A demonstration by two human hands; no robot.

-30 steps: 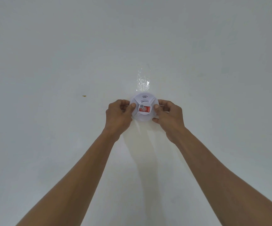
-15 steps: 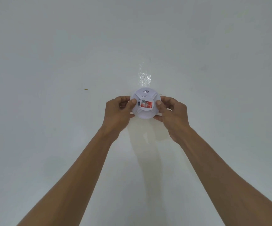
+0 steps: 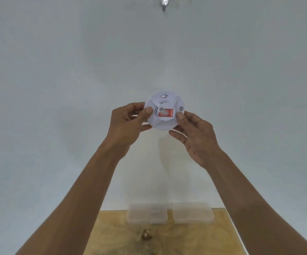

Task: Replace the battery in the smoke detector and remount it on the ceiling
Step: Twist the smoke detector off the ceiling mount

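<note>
The smoke detector (image 3: pixel 164 110) is a round white disc with a red label in its middle and a small round button near its right edge. I hold it between both hands in front of a plain white surface, face towards me. My left hand (image 3: pixel 128 124) pinches its left rim with the thumb on the face. My right hand (image 3: pixel 195 131) grips the right and lower rim, thumb beside the button. The back of the detector is hidden.
A shiny spot (image 3: pixel 164 2) shows on the white surface at the top edge. Below, a wooden table (image 3: pixel 213 240) carries two clear plastic boxes (image 3: pixel 169 213) at its far edge and a small dark object (image 3: pixel 146 235).
The detector has come away from the white surface and down towards me, still in both hands. The view has tilted down, so the table and boxes have come into sight.
</note>
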